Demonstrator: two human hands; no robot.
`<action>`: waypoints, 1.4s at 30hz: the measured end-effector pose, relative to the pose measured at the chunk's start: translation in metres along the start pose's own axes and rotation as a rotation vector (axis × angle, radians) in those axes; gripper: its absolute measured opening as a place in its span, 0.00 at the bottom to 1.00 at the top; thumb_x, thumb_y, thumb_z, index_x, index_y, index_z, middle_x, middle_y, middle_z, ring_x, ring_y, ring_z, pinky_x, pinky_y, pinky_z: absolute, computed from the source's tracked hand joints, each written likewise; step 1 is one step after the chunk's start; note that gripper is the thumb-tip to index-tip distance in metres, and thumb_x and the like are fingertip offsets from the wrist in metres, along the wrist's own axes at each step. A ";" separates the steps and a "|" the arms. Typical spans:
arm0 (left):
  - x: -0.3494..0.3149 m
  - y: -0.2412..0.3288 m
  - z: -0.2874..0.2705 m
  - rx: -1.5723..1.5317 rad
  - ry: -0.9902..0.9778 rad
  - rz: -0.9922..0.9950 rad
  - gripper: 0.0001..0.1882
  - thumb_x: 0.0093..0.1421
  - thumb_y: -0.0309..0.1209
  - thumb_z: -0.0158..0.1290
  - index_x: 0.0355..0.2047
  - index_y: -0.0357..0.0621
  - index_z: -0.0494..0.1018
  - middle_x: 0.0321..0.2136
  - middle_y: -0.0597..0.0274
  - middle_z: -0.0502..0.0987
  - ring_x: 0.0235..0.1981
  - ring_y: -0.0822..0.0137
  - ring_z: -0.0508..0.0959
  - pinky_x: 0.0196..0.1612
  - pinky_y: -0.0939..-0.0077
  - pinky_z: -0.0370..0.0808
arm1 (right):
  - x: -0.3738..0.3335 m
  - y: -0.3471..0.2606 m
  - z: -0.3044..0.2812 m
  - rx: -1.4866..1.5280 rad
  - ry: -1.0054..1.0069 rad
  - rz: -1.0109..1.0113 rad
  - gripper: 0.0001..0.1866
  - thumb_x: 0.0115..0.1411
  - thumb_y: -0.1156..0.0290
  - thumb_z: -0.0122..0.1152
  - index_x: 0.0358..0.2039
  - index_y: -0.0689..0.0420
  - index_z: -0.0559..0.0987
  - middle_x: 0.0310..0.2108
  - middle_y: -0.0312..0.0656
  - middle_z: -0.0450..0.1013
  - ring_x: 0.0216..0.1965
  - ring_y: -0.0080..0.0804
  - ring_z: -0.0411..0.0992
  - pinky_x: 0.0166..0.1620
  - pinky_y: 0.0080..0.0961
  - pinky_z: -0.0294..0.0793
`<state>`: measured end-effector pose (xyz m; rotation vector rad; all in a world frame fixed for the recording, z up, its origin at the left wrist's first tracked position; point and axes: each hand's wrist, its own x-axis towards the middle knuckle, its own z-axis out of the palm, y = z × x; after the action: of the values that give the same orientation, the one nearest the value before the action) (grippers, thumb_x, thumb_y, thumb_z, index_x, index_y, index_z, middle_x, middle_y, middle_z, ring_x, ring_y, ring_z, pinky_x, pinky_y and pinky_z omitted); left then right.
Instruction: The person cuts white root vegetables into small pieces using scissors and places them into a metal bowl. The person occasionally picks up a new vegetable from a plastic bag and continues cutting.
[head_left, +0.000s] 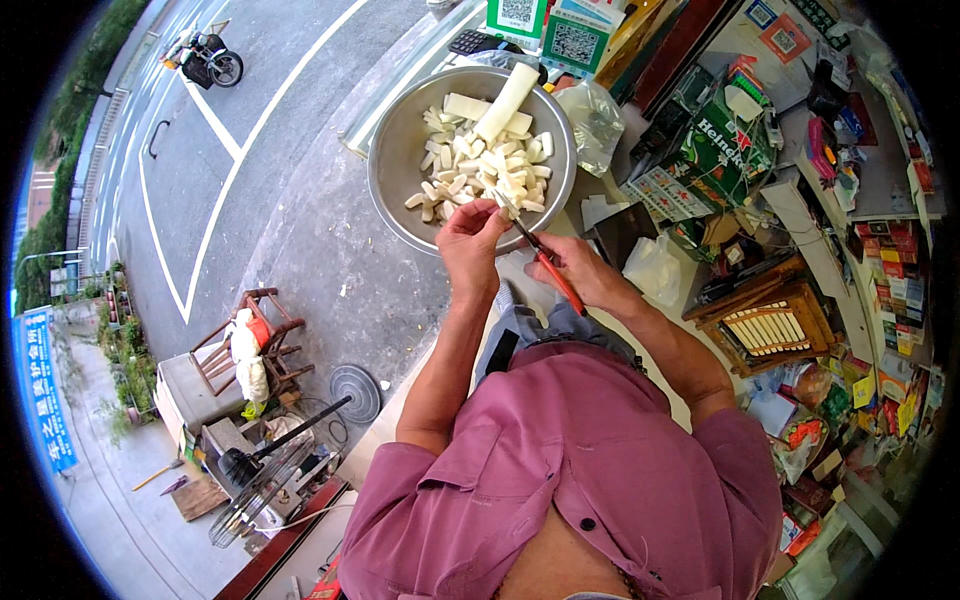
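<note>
1. Round grey metal basin [391, 150] sited at 12 o'c; short pale pcs [457, 165] heaped inside, long pale cylindrical stalk [508, 102] laid on top, approx. 1 o'c.
2. Slim red-handled cutting tool [571, 293] gripped in R hand [587, 268], fingers wrapped round; tip aimed 11 o'c.
3. L hand [473, 243] held at basin's 6 o'c, thumb & fingers pinched nr tool tip; whether pc held can't be told.
4. Step (judged): pcs being cut/trimmed over basin.
5. Next cut: firm pinch needed, L fingertips kept clear.
</note>
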<state>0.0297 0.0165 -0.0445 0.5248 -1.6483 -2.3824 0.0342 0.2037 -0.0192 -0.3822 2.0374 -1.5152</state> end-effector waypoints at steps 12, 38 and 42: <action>0.048 0.024 -0.031 0.740 -0.139 0.308 0.08 0.56 0.18 0.61 0.36 0.37 0.84 0.32 0.60 0.85 0.30 0.68 0.82 0.38 0.75 0.79 | -0.005 -0.023 -0.009 0.315 0.041 0.181 0.14 0.69 0.66 0.67 0.47 0.64 0.83 0.23 0.26 0.70 0.21 0.11 0.64 0.24 0.17 0.62; 0.177 0.108 0.010 0.362 -0.802 -0.045 0.15 0.74 0.32 0.53 0.56 0.39 0.76 0.37 0.67 0.83 0.36 0.76 0.79 0.40 0.79 0.77 | -0.017 -0.028 0.027 0.176 0.313 0.047 0.23 0.67 0.65 0.69 0.58 0.62 0.80 0.24 0.29 0.68 0.27 0.17 0.66 0.31 0.20 0.67; 0.138 0.132 -0.035 0.418 -0.915 -0.207 0.18 0.77 0.39 0.51 0.57 0.39 0.76 0.33 0.68 0.82 0.34 0.79 0.78 0.39 0.82 0.76 | -0.012 -0.049 0.015 -0.142 0.330 -0.013 0.27 0.62 0.65 0.72 0.60 0.60 0.78 0.27 0.42 0.72 0.27 0.26 0.70 0.34 0.30 0.72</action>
<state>-0.0879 -0.1103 0.0427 -0.4716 -2.5805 -2.6022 0.0472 0.1827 0.0272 -0.2094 2.4106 -1.5275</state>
